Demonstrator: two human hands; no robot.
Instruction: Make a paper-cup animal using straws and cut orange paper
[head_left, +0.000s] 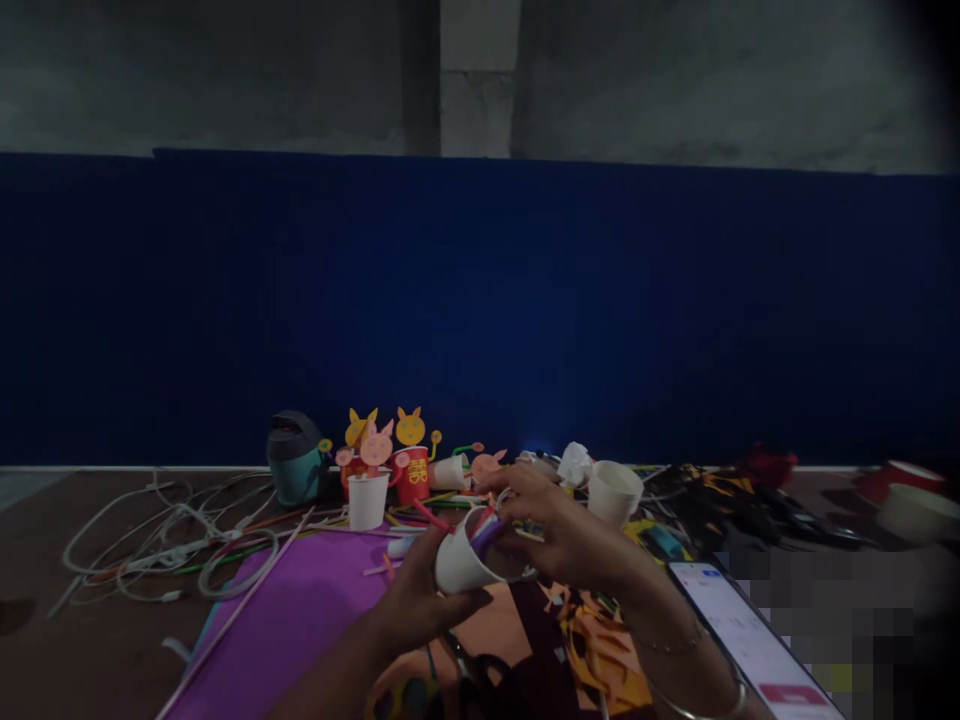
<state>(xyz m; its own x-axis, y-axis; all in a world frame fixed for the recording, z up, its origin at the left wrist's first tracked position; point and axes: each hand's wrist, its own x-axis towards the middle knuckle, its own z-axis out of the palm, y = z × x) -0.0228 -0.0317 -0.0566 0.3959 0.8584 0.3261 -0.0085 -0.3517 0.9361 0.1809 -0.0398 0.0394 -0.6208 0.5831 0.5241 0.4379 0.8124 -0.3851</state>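
Just above a table [90, 660] by a navy wall [480, 300], left hand [424, 610] and right hand [555, 525] grip a paper cup [457, 565].

A matt, smooth paper finish is seen on the white paper cup [461, 560]; a similar matt surface is shown by the red paper cup [412, 478] behind it; a flat matt finish is presented by the purple craft sheet [289, 600], though whether it is card or foam cannot be told; matt paper is indicated by the orange cut-paper sheet [487, 625]; a smooth plastic sheath is carried by the white cables [161, 540]; a glossy glass face is presented by the smartphone [750, 640]; polished metal is seen in the bangle [726, 710]; a matt, cloth-like surface is shown by the blue wall padding [480, 300]; rough grey concrete is exposed in the wall [660, 80] above.
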